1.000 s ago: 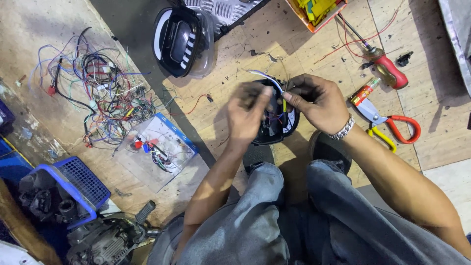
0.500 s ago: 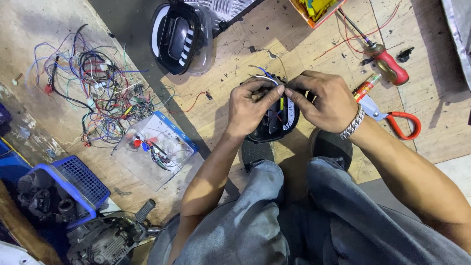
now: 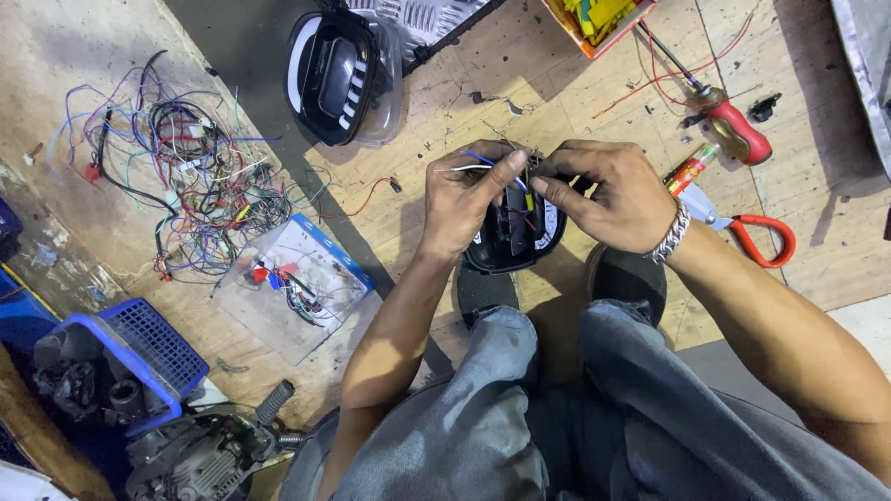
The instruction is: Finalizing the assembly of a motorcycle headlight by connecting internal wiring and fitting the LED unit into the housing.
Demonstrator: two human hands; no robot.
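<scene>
Worn wooden floor boards (image 3: 575,121) carry everything, with the person sitting above them, knees drawn up. At the centre, the left hand (image 3: 464,199) and the right hand (image 3: 613,195) meet over a round black lamp housing (image 3: 515,243) that lies on the floor just in front of the shoes. Each grip is narrow: thumb and forefinger of both hands pinch the thin wires (image 3: 497,167) rising from the housing, a blue and a white strand at the left fingertips, a yellow-tipped one between the two hands. These wires look light, limp and easily kinked or torn, so they are best held close to the ends; the plastic housing seems stiff and light. Both wrists bend inward, forearms converging from the lap, and the right wrist wears a metal bracelet (image 3: 670,234).

Near the right hand lie red-handled pliers (image 3: 756,232) and a red-handled screwdriver (image 3: 733,130). Further left sit a black headlamp unit (image 3: 339,74), a clear bag of connectors (image 3: 292,278), a tangle of loose wiring (image 3: 186,176) and a blue basket (image 3: 139,343).
</scene>
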